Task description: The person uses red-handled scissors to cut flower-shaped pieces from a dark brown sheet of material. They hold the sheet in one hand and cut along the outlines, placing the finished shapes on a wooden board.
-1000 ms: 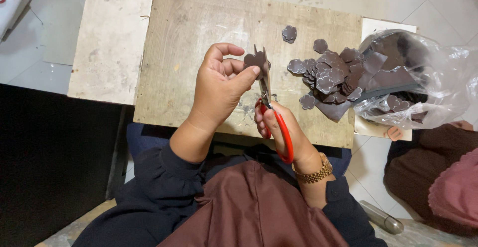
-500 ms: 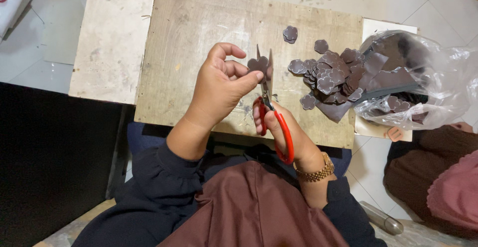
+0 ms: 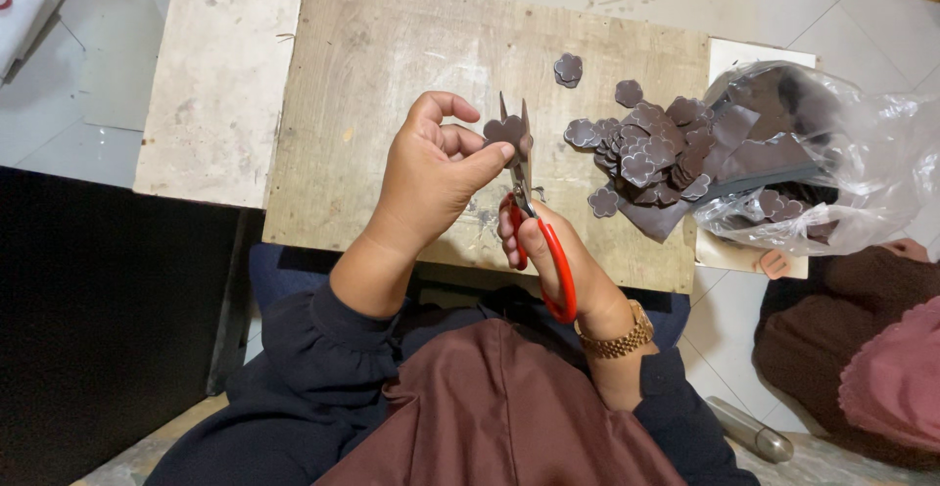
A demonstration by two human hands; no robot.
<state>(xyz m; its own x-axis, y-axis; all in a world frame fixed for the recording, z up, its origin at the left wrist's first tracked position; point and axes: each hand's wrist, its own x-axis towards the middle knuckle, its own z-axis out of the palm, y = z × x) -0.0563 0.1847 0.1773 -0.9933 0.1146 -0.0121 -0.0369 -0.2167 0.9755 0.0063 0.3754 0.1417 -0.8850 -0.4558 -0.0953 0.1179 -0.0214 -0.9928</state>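
Head view. The left hand [image 3: 431, 168] pinches a small dark scalloped piece [image 3: 503, 132] between thumb and fingers, the index finger curled above it, over the middle of the wooden board [image 3: 392, 65]. The right hand [image 3: 553, 261] is closed through the red handles of the scissors [image 3: 529, 212], whose blades stand slightly parted around the piece's right edge. A heap of cut pieces [image 3: 646, 158] lies near the board's right edge, touching a clear plastic bag [image 3: 832, 153] that overhangs it (more dark material inside). The board's left half is bare; a pale slab [image 3: 215, 65] adjoins its left edge. Another person's clothing [image 3: 862, 369] shows at lower right.
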